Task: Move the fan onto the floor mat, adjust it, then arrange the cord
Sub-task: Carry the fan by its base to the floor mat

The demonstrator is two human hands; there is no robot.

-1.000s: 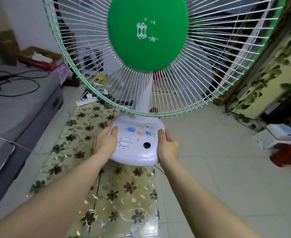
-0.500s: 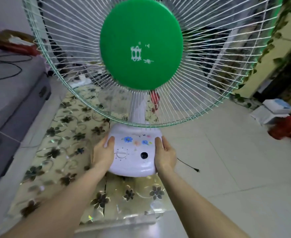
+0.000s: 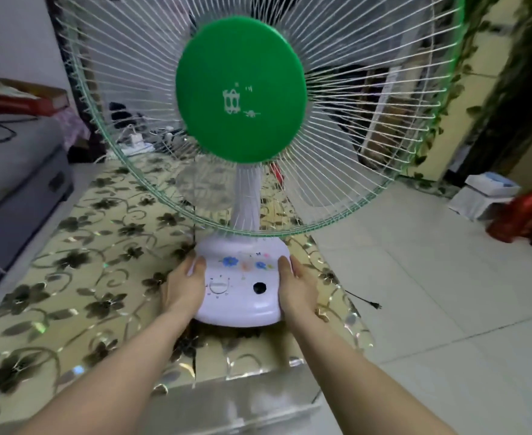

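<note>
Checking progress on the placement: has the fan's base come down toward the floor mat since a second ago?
Yes. The fan base, gripped by the left hand and right hand, has dropped lower and further over the floor mat.

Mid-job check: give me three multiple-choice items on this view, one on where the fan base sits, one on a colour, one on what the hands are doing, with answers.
1. Where is the fan base?
A. on the flowered floor mat
B. on the bare tiles
C. on the grey couch

2. What colour is the disc at the middle of the fan's grille?
A. red
B. green
C. blue

3. What are the hands doing?
A. both hang free
B. only one touches the fan
C. left hand and right hand hold opposite sides of the base

Answers: 1 A, the mat's pattern shows on every visible side of the base. 2 B, the disc is plain green. 3 C, each hand clasps one side of the base.
</note>
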